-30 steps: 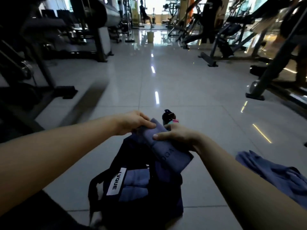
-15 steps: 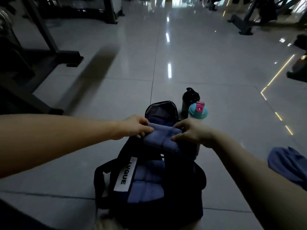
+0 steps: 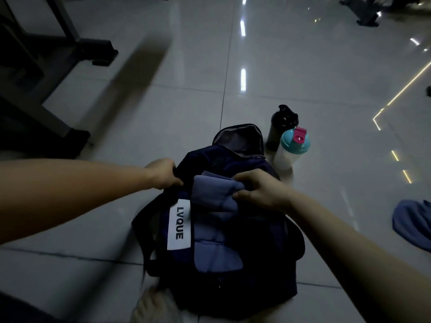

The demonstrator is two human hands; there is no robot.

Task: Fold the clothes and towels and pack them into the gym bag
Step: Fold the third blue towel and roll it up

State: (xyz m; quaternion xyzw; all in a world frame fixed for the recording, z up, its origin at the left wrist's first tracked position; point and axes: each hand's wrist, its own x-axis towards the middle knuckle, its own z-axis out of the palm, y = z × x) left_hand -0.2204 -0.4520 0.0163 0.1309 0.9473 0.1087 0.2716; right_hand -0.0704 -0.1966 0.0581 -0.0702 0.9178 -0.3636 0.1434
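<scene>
A dark navy gym bag [image 3: 263,241] with a white LVQUE label lies open on the tiled floor in front of me. Folded blue cloth [image 3: 214,248] sits inside it. My right hand [image 3: 258,190] grips a folded blue towel [image 3: 210,194] at the bag's opening, above the packed cloth. At the bag's left rim, my left hand [image 3: 163,173] holds the dark fabric edge. Another blue garment [image 3: 412,222] lies loose on the floor at the far right.
A black bottle [image 3: 279,127] and a clear shaker with a teal lid [image 3: 291,148] stand just behind the bag on the right. Dark gym machine frames [image 3: 46,78] stand at the left. A pale shoe [image 3: 156,306] shows at the bottom edge.
The view tilted down toward the bag. My left hand let go of the folded towel and took the bag's left edge. The right hand lowered the towel into the opening.
</scene>
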